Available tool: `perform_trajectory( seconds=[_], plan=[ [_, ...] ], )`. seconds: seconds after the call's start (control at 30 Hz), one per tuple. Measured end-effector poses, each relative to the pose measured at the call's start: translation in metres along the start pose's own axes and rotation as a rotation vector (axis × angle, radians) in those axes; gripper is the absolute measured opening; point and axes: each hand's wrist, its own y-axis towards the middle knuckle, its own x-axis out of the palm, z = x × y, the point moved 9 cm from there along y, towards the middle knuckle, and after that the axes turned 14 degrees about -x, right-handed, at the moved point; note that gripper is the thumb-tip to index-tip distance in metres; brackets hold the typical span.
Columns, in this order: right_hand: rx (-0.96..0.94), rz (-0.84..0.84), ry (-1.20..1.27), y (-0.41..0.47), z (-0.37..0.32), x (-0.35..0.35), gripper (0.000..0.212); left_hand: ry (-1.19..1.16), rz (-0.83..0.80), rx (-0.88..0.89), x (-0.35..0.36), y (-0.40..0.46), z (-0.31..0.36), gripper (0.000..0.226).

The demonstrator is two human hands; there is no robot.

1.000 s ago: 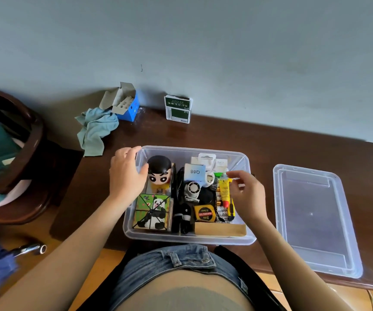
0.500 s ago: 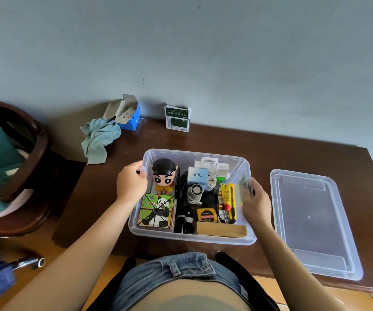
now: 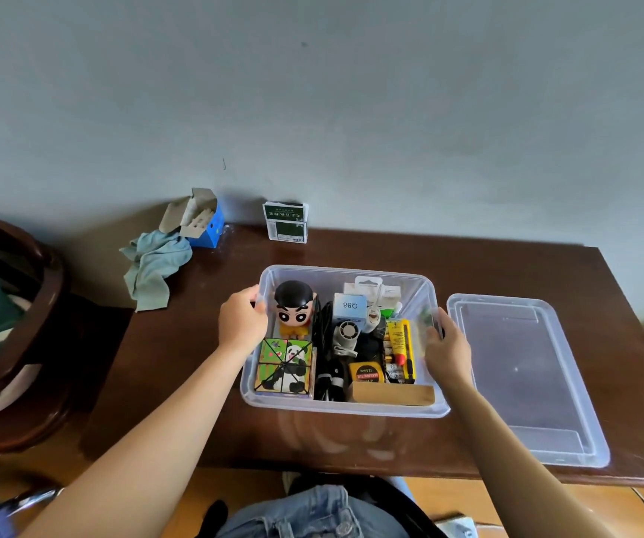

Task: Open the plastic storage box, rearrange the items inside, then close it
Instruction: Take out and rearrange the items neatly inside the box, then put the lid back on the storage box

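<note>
Clear plastic storage box (image 3: 345,407) open on brown table (image 3: 506,266), between my hands. My left hand (image 3: 242,324) curls over left rim, gripping it; my right hand (image 3: 448,345) grips right rim, fingers wrapped over edge. Inside, by left hand: cartoon figurine (image 3: 294,309), panda puzzle cube (image 3: 285,366) nearer me. By right hand: yellow glue tube (image 3: 398,337), tape measure (image 3: 366,372). Lid (image 3: 526,378) flat just right of right hand. Beyond left hand: blue carton (image 3: 207,227), teal cloth (image 3: 155,262).
</note>
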Motion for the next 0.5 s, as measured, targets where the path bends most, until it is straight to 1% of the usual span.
perform_trajectory(
  seconds=[0.17, 0.23, 0.27, 0.33, 0.4, 0.47, 0.5],
  plan=[
    [-0.016, -0.032, 0.008, 0.001, 0.001, 0.001, 0.020, 0.006, -0.008, -0.004, 0.003, -0.002, -0.006, 0.020],
    [0.006, -0.058, 0.031, 0.001, 0.004, 0.001, 0.020, 0.010, -0.017, -0.016, 0.004, -0.003, -0.006, 0.019],
    [0.029, -0.067, 0.047, 0.000, 0.007, 0.001, 0.024, 0.018, -0.017, -0.024, 0.004, -0.004, -0.005, 0.019],
    [0.074, -0.051, 0.088, -0.002, 0.016, -0.005, 0.033, 0.062, -0.013, -0.063, 0.004, -0.006, -0.006, 0.030],
    [0.098, -0.027, 0.109, -0.005, 0.027, -0.015, 0.036, 0.074, 0.036, -0.079, 0.000, -0.014, -0.002, 0.041],
    [0.111, -0.020, 0.104, -0.007, 0.040, -0.024, 0.036, 0.005, 0.108, 0.005, -0.006, -0.030, 0.015, 0.042],
    [0.126, -0.017, 0.102, -0.009, 0.049, -0.031, 0.036, -0.044, 0.120, 0.060, -0.005, -0.039, 0.027, 0.040]
  ],
)
